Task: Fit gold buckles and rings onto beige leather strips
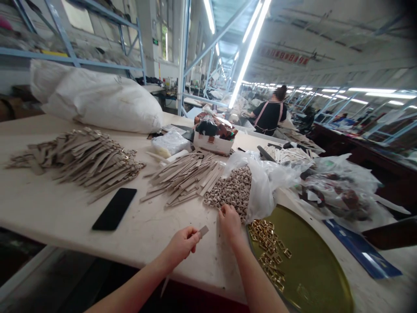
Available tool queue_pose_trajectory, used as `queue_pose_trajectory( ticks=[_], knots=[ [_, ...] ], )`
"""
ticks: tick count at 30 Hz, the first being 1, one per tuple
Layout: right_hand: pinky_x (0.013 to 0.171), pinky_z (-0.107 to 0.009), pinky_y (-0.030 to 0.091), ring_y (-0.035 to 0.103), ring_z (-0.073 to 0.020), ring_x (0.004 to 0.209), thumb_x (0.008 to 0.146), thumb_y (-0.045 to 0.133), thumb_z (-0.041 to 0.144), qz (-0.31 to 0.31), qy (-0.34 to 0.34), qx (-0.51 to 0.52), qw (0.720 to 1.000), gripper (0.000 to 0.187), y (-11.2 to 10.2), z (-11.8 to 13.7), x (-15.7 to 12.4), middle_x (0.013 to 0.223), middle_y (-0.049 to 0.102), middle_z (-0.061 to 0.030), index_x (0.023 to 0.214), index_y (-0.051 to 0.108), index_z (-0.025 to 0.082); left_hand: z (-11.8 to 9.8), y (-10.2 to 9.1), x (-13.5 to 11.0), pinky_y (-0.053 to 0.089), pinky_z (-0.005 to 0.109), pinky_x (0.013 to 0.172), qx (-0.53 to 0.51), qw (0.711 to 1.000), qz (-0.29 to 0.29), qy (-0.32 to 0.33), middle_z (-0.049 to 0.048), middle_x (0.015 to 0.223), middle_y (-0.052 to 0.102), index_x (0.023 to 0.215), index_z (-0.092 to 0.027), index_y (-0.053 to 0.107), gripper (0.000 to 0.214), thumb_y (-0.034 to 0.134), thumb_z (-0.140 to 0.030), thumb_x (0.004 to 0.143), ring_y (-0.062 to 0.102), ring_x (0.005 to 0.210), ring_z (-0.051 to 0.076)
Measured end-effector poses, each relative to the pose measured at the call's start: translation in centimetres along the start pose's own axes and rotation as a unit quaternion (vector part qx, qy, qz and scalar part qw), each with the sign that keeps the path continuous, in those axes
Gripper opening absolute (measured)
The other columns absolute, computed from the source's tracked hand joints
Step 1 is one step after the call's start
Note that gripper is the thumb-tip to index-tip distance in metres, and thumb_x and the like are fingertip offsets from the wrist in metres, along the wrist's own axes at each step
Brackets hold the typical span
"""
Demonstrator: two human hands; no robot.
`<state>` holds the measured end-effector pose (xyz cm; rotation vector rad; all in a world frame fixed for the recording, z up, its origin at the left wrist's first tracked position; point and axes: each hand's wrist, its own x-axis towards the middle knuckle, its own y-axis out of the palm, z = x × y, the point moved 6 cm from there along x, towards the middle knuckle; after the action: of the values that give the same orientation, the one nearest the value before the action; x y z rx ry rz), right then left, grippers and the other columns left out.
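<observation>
My left hand [183,244] is closed round a thin beige strap [203,231]; one end sticks up past my fingers and the other hangs below the table edge. My right hand [230,222] reaches into a heap of small beige loops [232,190] spilling from a clear plastic bag [267,182], fingers curled at the heap's near edge; what they pinch, if anything, is hidden. Just right of that wrist, gold metal buckles [269,254] lie in a round brass-coloured tray [312,269].
Loose beige straps [185,176] lie ahead; a bigger pile of straps with buckles [81,158] sits left. A black phone [114,208] lies near the front edge. A white sack [97,98], a box of dark parts [213,137] and plastic bags [339,187] crowd the table. Another person [270,115] works beyond.
</observation>
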<state>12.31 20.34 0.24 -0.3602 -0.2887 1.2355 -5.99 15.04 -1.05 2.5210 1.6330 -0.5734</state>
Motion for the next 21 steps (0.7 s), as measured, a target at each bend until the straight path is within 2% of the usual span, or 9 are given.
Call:
queue_pose_trajectory(
  ticks=[3, 6, 9, 11, 13, 18, 21],
  knots=[
    [0.061, -0.028, 0.041, 0.050, -0.0159, 0.064, 0.069, 0.059, 0.037, 0.072, 0.018, 0.070, 0.995, 0.019, 0.8, 0.8, -3.0, 0.066, 0.052, -0.0002, 0.069, 0.054, 0.019, -0.9, -1.0, -0.4, 0.025, 0.019, 0.039, -0.002, 0.998, -0.045, 0.036, -0.0074, 0.048, 0.044, 0.072, -0.017, 0.047, 0.030, 0.044, -0.046, 0.077, 0.030, 0.037, 0.006],
    [0.058, -0.028, 0.044, 0.051, -0.0140, 0.059, 0.073, 0.053, 0.047, 0.128, 0.049, 0.146, 0.980, 0.029, 1.6, 1.8, -6.4, 0.063, 0.054, 0.0002, 0.073, 0.055, 0.018, -2.2, -1.0, -1.0, 0.028, 0.019, 0.044, 0.012, 0.994, -0.068, 0.081, -0.0065, 0.051, 0.044, 0.070, -0.017, 0.048, 0.032, 0.044, -0.048, 0.078, 0.034, 0.042, 0.007],
    [0.061, -0.027, 0.044, 0.051, -0.0121, 0.059, 0.071, 0.060, 0.044, 0.125, 0.087, 0.258, 0.954, 0.028, 2.0, 2.3, -8.6, 0.062, 0.054, 0.0007, 0.068, 0.054, 0.017, -2.9, -0.5, -1.9, 0.028, 0.019, 0.046, 0.055, 0.992, -0.057, 0.103, -0.0061, 0.051, 0.042, 0.067, -0.017, 0.048, 0.033, 0.043, -0.046, 0.079, 0.037, 0.047, 0.008],
    [0.059, -0.025, 0.042, 0.049, -0.0109, 0.058, 0.066, 0.067, 0.040, 0.107, 0.084, 0.298, 0.945, 0.026, 1.9, 2.3, -9.2, 0.060, 0.054, 0.0021, 0.068, 0.056, 0.017, -2.9, -0.3, -2.4, 0.027, 0.020, 0.046, 0.093, 0.990, -0.029, 0.101, -0.0061, 0.051, 0.040, 0.065, -0.017, 0.048, 0.031, 0.043, -0.043, 0.079, 0.037, 0.048, 0.008],
    [0.056, -0.024, 0.041, 0.049, -0.0107, 0.057, 0.064, 0.069, 0.039, 0.105, 0.063, 0.287, 0.950, 0.026, 1.9, 2.4, -9.6, 0.060, 0.054, 0.0028, 0.074, 0.059, 0.018, -2.7, -0.2, -2.8, 0.026, 0.020, 0.045, 0.126, 0.988, 0.003, 0.089, -0.0061, 0.051, 0.041, 0.064, -0.017, 0.049, 0.029, 0.043, -0.041, 0.078, 0.037, 0.047, 0.009],
    [0.052, -0.024, 0.039, 0.048, -0.0113, 0.055, 0.064, 0.069, 0.037, 0.183, 0.046, 0.222, 0.957, 0.024, 2.3, 2.1, -10.4, 0.057, 0.056, 0.0022, 0.078, 0.065, 0.018, -2.0, -0.6, -3.2, 0.028, 0.020, 0.044, 0.177, 0.981, 0.067, 0.044, -0.0051, 0.051, 0.045, 0.070, -0.016, 0.055, 0.032, 0.041, -0.044, 0.078, 0.041, 0.046, 0.010],
    [0.052, -0.024, 0.039, 0.048, -0.0116, 0.055, 0.066, 0.067, 0.035, 0.196, 0.037, 0.194, 0.960, 0.022, 2.1, 1.8, -10.8, 0.056, 0.056, 0.0023, 0.080, 0.067, 0.018, -2.0, -0.5, -3.6, 0.026, 0.020, 0.044, 0.202, 0.974, 0.094, 0.041, -0.0050, 0.051, 0.045, 0.069, -0.016, 0.055, 0.033, 0.040, -0.044, 0.079, 0.041, 0.046, 0.009]
  ],
)
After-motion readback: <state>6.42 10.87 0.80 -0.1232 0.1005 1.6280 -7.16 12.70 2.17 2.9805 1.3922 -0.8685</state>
